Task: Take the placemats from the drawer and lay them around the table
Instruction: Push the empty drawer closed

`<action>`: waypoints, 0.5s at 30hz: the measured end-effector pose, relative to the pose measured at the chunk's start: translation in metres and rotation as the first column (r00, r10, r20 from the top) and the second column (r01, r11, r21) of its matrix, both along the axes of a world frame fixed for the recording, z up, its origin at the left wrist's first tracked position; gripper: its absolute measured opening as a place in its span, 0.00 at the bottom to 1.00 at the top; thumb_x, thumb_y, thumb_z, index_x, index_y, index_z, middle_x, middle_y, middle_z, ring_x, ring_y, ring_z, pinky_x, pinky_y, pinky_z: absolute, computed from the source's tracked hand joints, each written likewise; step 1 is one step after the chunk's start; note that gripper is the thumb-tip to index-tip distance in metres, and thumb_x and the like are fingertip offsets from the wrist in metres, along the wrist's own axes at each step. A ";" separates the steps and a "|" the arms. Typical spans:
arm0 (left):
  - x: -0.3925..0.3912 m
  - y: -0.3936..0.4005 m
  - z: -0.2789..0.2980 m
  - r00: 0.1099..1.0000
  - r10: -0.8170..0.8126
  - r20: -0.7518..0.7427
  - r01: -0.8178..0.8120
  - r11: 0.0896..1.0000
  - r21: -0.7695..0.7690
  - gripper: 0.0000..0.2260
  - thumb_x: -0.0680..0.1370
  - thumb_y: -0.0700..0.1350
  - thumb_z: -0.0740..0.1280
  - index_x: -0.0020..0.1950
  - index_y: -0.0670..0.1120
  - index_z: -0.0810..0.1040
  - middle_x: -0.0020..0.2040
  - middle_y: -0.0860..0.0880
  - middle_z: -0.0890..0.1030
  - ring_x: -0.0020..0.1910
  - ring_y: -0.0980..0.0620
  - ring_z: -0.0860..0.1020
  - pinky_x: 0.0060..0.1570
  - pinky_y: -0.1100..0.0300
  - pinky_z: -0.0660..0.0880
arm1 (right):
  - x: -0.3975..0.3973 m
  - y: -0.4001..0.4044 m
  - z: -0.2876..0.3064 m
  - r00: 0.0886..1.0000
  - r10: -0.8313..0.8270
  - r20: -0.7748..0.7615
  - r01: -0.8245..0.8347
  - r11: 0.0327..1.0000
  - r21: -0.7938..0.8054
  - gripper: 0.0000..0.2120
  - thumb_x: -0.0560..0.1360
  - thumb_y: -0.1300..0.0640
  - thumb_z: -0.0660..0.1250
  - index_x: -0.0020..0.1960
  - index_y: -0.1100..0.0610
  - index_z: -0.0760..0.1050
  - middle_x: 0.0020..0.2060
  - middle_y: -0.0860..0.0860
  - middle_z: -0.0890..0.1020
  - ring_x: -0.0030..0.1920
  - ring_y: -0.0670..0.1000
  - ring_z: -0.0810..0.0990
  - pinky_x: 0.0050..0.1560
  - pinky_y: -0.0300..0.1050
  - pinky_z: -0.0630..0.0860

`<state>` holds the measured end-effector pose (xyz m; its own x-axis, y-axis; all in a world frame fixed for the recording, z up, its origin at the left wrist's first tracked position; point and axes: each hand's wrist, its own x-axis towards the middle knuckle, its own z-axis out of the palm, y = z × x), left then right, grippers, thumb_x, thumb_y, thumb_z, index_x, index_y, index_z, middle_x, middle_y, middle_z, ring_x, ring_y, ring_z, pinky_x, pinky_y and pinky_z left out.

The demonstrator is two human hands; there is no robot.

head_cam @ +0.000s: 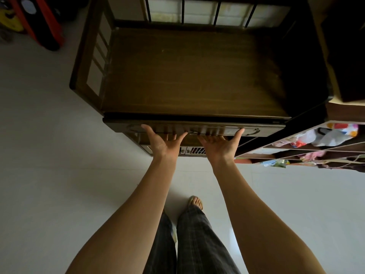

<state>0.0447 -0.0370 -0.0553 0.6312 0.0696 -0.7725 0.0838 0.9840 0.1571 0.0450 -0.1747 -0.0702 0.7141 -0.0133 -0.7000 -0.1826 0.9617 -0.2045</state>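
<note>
Fingertips of the left hand (161,142) and right hand (218,144) disappear under the drawer front (197,129), so their grip is unclear. The drawer's inside is hidden; no placemats show. Motion blur smears the drawer handles. Shelves (316,147) at right are cut off by the edge, their contents indistinct.

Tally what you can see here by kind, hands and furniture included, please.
Hands: 2, left hand and right hand, both at the drawer front
Wooden cabinet: 1
Open shelf unit: 1
Placemats: 0 visible
Total: 4
</note>
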 end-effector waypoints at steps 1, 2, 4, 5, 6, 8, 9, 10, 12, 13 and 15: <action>0.003 -0.001 0.001 1.000 0.000 -0.005 0.000 1.000 0.005 0.33 0.74 0.65 0.63 0.76 0.55 0.59 0.75 0.43 0.62 0.74 0.37 0.59 0.63 0.29 0.62 | 0.003 0.001 0.001 1.000 0.000 -0.006 0.000 1.000 0.001 0.45 0.72 0.30 0.58 0.78 0.55 0.50 0.77 0.58 0.56 0.76 0.63 0.57 0.72 0.66 0.56; 0.006 -0.002 0.002 1.000 -0.004 -0.004 0.004 1.000 0.008 0.33 0.74 0.65 0.63 0.75 0.54 0.60 0.74 0.43 0.63 0.74 0.36 0.60 0.63 0.29 0.62 | 0.007 0.001 0.002 1.000 0.003 -0.010 -0.003 1.000 0.000 0.45 0.72 0.30 0.58 0.78 0.55 0.51 0.76 0.58 0.57 0.75 0.63 0.57 0.72 0.66 0.57; 0.012 -0.002 0.003 1.000 -0.009 0.003 0.009 1.000 0.008 0.32 0.75 0.65 0.63 0.75 0.53 0.61 0.73 0.43 0.64 0.74 0.36 0.61 0.64 0.30 0.62 | 0.016 0.000 0.002 1.000 -0.003 -0.004 0.003 1.000 0.012 0.44 0.72 0.29 0.58 0.77 0.55 0.54 0.75 0.58 0.61 0.74 0.63 0.60 0.72 0.67 0.57; 0.015 -0.003 0.003 1.000 -0.012 0.010 0.012 1.000 0.014 0.32 0.75 0.65 0.62 0.75 0.53 0.61 0.73 0.43 0.65 0.74 0.37 0.61 0.64 0.30 0.62 | 0.021 0.001 0.002 1.000 -0.008 0.010 0.008 1.000 0.024 0.43 0.72 0.29 0.58 0.77 0.55 0.56 0.74 0.58 0.63 0.73 0.63 0.62 0.72 0.67 0.57; 0.019 -0.002 0.002 1.000 -0.012 0.018 0.011 1.000 0.018 0.31 0.75 0.65 0.62 0.75 0.53 0.61 0.72 0.43 0.65 0.73 0.37 0.61 0.64 0.30 0.62 | 0.025 0.001 0.002 1.000 -0.019 0.020 0.018 0.999 0.036 0.42 0.72 0.29 0.58 0.76 0.54 0.57 0.73 0.58 0.65 0.72 0.63 0.65 0.71 0.67 0.58; 0.025 -0.001 -0.001 0.999 -0.012 0.031 0.011 0.999 0.030 0.31 0.75 0.65 0.62 0.74 0.53 0.62 0.69 0.43 0.67 0.73 0.36 0.61 0.64 0.30 0.61 | 0.031 0.003 0.000 0.999 -0.034 0.029 0.033 0.999 0.035 0.41 0.72 0.29 0.58 0.76 0.53 0.58 0.72 0.57 0.66 0.71 0.63 0.66 0.71 0.67 0.59; 0.025 -0.001 -0.002 0.999 -0.009 0.033 0.008 1.000 0.027 0.31 0.75 0.65 0.62 0.74 0.53 0.62 0.67 0.43 0.68 0.73 0.36 0.61 0.64 0.30 0.61 | 0.031 0.004 0.001 0.999 -0.035 0.026 0.035 0.999 0.027 0.41 0.72 0.28 0.57 0.76 0.52 0.58 0.73 0.57 0.66 0.71 0.63 0.66 0.71 0.67 0.59; 0.025 -0.001 -0.003 0.999 -0.013 0.037 0.012 1.000 0.026 0.30 0.75 0.65 0.62 0.73 0.53 0.63 0.66 0.44 0.69 0.73 0.37 0.62 0.64 0.30 0.61 | 0.031 0.004 0.000 0.999 -0.031 0.025 0.031 0.999 0.021 0.41 0.72 0.28 0.57 0.76 0.52 0.58 0.73 0.57 0.65 0.71 0.63 0.65 0.71 0.67 0.59; 0.023 0.000 -0.006 0.999 -0.025 0.030 0.024 0.999 0.030 0.30 0.75 0.65 0.62 0.73 0.53 0.64 0.65 0.44 0.69 0.73 0.37 0.62 0.64 0.30 0.62 | 0.029 0.004 -0.001 1.000 -0.023 0.007 0.023 1.000 0.018 0.41 0.71 0.28 0.57 0.75 0.53 0.59 0.72 0.58 0.67 0.70 0.63 0.67 0.71 0.66 0.60; 0.023 0.000 -0.007 0.999 -0.037 0.026 0.036 0.999 0.033 0.31 0.74 0.66 0.63 0.72 0.53 0.64 0.65 0.43 0.69 0.73 0.37 0.62 0.64 0.30 0.62 | 0.028 0.003 -0.001 1.000 -0.016 0.001 0.016 1.000 0.024 0.42 0.71 0.28 0.58 0.75 0.54 0.60 0.71 0.58 0.68 0.69 0.63 0.68 0.71 0.65 0.61; 0.022 0.001 -0.008 0.999 -0.053 0.008 0.052 0.998 0.035 0.31 0.74 0.66 0.63 0.72 0.52 0.65 0.66 0.43 0.69 0.72 0.37 0.63 0.65 0.31 0.63 | 0.025 -0.001 0.000 1.000 0.007 -0.019 -0.006 1.000 0.028 0.42 0.72 0.29 0.58 0.75 0.57 0.60 0.71 0.59 0.68 0.69 0.63 0.69 0.71 0.64 0.62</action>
<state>0.0669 -0.0356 -0.0632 0.6418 0.0629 -0.7643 0.1335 0.9722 0.1922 0.0700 -0.1754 -0.0706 0.7003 0.0112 -0.7137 -0.1923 0.9659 -0.1736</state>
